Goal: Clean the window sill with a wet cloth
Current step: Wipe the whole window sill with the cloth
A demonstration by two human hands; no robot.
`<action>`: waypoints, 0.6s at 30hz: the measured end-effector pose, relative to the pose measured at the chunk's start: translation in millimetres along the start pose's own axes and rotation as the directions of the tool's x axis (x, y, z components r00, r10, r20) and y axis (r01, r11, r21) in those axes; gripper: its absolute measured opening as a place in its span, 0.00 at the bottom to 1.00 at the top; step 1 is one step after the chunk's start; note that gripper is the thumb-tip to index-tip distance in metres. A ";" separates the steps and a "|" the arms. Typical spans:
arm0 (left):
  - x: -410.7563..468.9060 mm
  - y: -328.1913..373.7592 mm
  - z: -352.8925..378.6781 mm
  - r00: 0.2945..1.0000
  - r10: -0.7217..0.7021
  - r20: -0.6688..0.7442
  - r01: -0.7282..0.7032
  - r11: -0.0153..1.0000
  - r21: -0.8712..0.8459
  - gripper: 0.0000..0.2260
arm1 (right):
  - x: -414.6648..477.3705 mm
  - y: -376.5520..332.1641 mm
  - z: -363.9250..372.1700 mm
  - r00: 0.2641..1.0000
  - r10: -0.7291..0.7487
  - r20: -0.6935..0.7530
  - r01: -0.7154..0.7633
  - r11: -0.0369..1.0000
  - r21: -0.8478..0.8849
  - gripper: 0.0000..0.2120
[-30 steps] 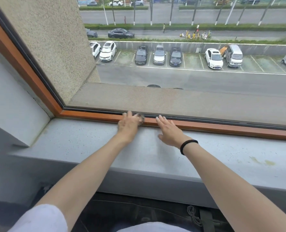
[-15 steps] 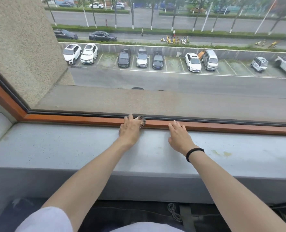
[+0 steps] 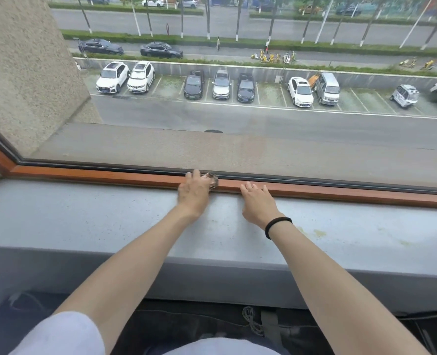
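The window pane (image 3: 238, 139) fills the upper part of the view, with a car park and road seen through it; it sits directly above the wooden frame (image 3: 97, 174), an orange-brown strip that runs from side to side and serves here as the marker for everything else. The window sill (image 3: 84, 221), a pale grey speckled ledge, lies just below the wooden frame and meets it along its whole length; both bare forearms reach across the sill toward the frame; a white sleeve (image 3: 58, 334) shows at the near end of the left arm, far from the frame. The left hand (image 3: 194, 193) lies palm down with its fingers close together and nearly straight, their tips up on the frame, pressing rather than clenching; whether the thumb curls underneath cannot be told. The right hand (image 3: 257, 204) rests flat on the sill just below the frame, to the right of the left one, fingers slightly spread and relaxed, tips touching the frame's lower edge, holding nothing. The cloth (image 3: 214, 179), a small dark speckled wad, lies on the frame under the left fingers; only its right edge shows, poking out beside them toward the right hand. A black band (image 3: 279, 225) circles the right wrist; faint yellowish stains (image 3: 319, 233) mark the sill below the frame, right of that wrist.
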State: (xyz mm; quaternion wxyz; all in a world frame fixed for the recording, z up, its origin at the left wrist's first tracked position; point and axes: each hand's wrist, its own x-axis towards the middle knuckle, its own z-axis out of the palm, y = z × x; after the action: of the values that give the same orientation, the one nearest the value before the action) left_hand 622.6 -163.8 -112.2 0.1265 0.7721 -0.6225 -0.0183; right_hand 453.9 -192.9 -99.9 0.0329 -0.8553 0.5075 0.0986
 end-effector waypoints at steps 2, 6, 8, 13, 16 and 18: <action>1.6 -29.1 -5.1 0.994 -0.089 -0.061 0.090 0.996 0.016 0.18 | 3.3 -1.1 1.6 0.999 -0.019 -0.028 0.019 1.000 -0.008 0.28; 10.8 -43.2 4.3 0.941 -0.328 -0.078 0.328 0.945 -0.022 0.14 | 10.2 6.4 6.1 0.996 -0.051 -0.070 0.054 0.998 0.035 0.28; 17.2 -24.1 6.6 0.920 -0.389 -0.035 0.385 0.918 -0.091 0.13 | 12.8 5.5 5.8 0.996 -0.065 -0.065 0.068 0.996 0.056 0.30; -0.6 16.6 2.5 1.000 -0.001 0.014 0.001 1.000 -0.010 0.15 | 12.5 6.0 5.7 0.996 -0.069 -0.051 0.073 0.994 0.085 0.31; -31.5 13.6 12.9 0.964 0.220 0.151 -0.231 0.971 0.056 0.17 | 12.9 3.7 4.5 0.996 -0.054 -0.068 0.060 0.995 0.084 0.28; -45.7 0.8 16.3 0.950 0.252 0.183 -0.261 0.965 0.026 0.21 | 14.5 0.0 4.6 0.995 -0.038 -0.087 0.044 0.997 0.063 0.26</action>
State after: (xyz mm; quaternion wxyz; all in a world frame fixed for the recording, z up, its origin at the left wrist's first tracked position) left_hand 608.5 -122.6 -133.7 0.0522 0.6828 -0.7266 -0.0552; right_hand 460.0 -204.7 -107.3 0.0407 -0.8675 0.4938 0.0448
